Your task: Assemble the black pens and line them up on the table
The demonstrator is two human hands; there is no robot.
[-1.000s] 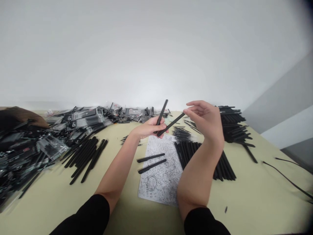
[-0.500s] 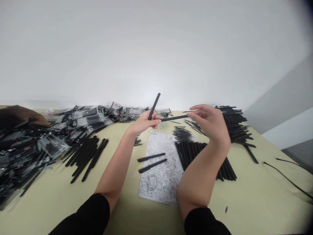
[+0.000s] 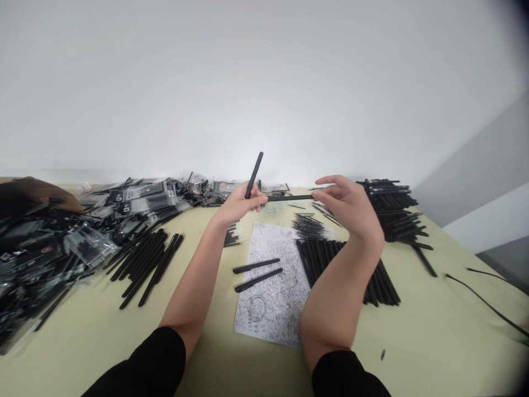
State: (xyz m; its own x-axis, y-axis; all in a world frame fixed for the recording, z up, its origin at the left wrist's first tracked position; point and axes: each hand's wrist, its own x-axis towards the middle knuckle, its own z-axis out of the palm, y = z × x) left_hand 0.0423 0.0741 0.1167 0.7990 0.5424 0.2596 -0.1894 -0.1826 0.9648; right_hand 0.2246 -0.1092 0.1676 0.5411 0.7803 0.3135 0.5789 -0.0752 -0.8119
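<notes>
In the head view, the left hand (image 3: 243, 204) is pinching the near end of a level black pen (image 3: 289, 197) between thumb and fingers, while an upright black pen (image 3: 254, 173) is standing out above the same grip, probably parked there so both stay at hand. The right hand (image 3: 347, 204) is holding the level pen's far end at its thumb tip, forefinger raised; the fingers pressing from behind are hidden. Gripping opposite ends is presumably steadying the pen in line between the hands. Below the grip, two pens (image 3: 258, 280) are lying side by side across a marked sheet (image 3: 268, 314), perhaps spaced for easy picking. Right of them, under the right forearm, a pen row (image 3: 323, 258) is lying nearly parallel, seemingly for order.
</notes>
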